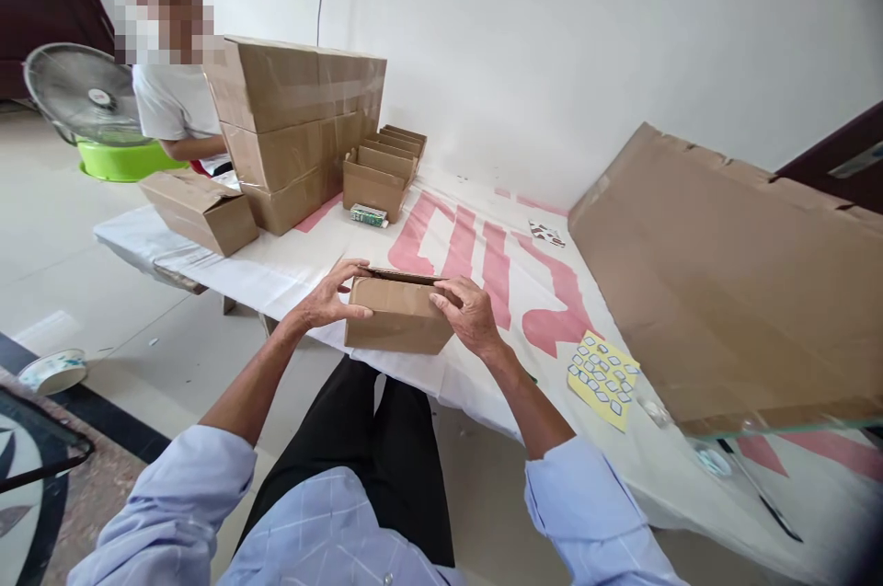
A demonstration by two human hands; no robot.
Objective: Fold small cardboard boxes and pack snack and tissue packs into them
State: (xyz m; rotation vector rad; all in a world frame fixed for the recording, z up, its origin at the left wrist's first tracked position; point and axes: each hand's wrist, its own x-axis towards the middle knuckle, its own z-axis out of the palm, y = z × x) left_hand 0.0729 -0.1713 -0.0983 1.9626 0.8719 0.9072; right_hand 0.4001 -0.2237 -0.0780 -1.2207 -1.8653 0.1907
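A small brown cardboard box [398,321] sits at the near edge of the cloth-covered table, right in front of me. Its rear flap stands slightly raised, leaving a dark gap along the top. My left hand [329,301] grips the box's left end, thumb along the front face and fingers at the back edge. At the right end, my right hand [472,312] is closed on the top corner, its fingertips at the flap and gap. The inside of the box is hidden.
Stacked sealed cartons [290,117] rise at the left, beside several open boxes [376,177] and a small green-white packet [369,216]. A closed box [200,204] lies near a seated person. To the right are a yellow sticker sheet [599,379] and a large cardboard panel [724,282].
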